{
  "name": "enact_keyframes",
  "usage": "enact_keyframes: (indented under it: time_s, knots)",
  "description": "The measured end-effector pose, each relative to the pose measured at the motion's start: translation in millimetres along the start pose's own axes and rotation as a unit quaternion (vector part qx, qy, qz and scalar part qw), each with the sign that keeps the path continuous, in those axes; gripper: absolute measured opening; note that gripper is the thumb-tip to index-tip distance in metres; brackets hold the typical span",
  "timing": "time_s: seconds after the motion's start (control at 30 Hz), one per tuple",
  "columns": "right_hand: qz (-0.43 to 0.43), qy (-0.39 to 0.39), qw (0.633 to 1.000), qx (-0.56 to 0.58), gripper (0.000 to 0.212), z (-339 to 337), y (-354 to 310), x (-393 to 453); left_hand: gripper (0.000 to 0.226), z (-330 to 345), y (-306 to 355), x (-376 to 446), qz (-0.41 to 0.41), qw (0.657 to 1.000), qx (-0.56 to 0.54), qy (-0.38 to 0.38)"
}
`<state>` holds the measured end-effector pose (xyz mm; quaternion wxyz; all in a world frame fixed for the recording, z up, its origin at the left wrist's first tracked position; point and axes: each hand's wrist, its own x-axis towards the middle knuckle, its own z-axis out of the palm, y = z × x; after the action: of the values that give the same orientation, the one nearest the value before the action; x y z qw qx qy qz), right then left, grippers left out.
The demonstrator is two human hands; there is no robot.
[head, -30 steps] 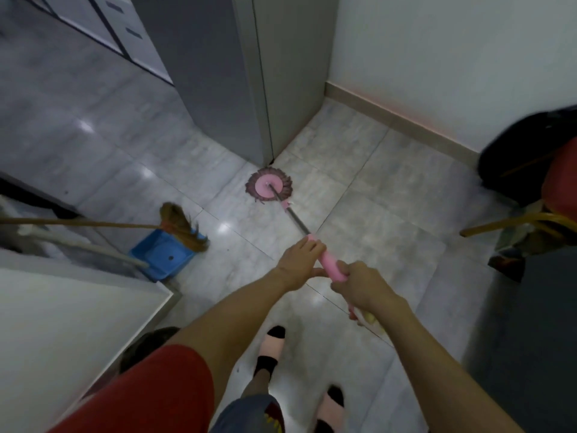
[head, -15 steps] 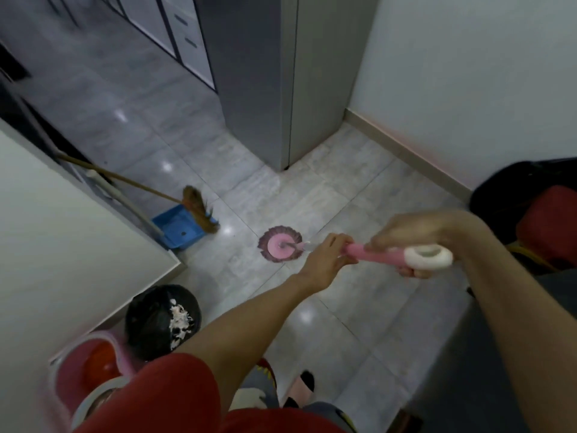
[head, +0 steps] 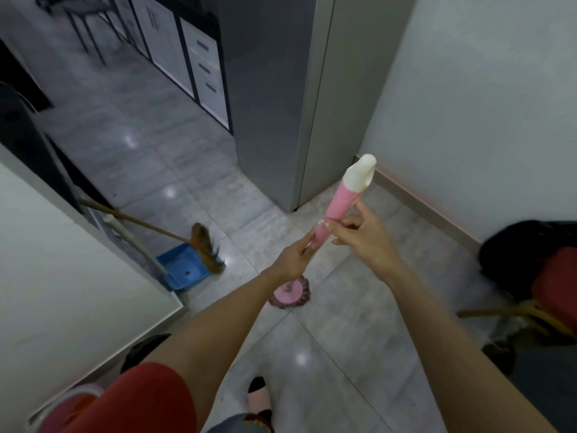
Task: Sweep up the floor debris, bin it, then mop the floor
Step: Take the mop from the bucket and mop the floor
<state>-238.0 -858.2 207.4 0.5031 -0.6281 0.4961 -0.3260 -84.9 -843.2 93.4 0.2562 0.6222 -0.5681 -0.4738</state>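
Note:
I hold a pink mop handle (head: 342, 200) with a white end cap nearly upright in front of me. My left hand (head: 295, 256) grips the handle low down, and my right hand (head: 359, 231) pinches it just above with thumb and fingertips, the other fingers loose. The round pink mop head (head: 290, 293) rests on the grey tiled floor (head: 327, 354) below my left wrist. A broom (head: 204, 245) leans with its bristles over a blue dustpan (head: 184, 270) at the left.
A white counter (head: 62, 276) fills the left side. A grey cabinet (head: 281, 120) stands ahead, the white wall (head: 484, 104) to its right. A black bag and a red seat (head: 552, 282) sit at the right. A red bucket (head: 71, 407) is at bottom left.
The mop handle swung up from lying low and sideways to nearly upright. The mop head was drawn in close to my feet. My right hand loosened from a full grip to a pinch.

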Motion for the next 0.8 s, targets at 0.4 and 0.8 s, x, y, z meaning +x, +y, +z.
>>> enact_keyframes:
  time_s: [0.4, 0.8]
  knots:
    - [0.027, 0.026, 0.990, -0.136, 0.035, 40.5, 80.9, 77.6, 0.050, -35.4, -48.0, 7.7, -0.131, 0.990, -0.017, 0.060]
    - [-0.127, -0.218, 0.963, 0.094, 0.015, 56.6, -31.0, 172.5, 0.065, -25.3, -7.5, 27.0, -0.180, 0.957, -0.095, 0.207]
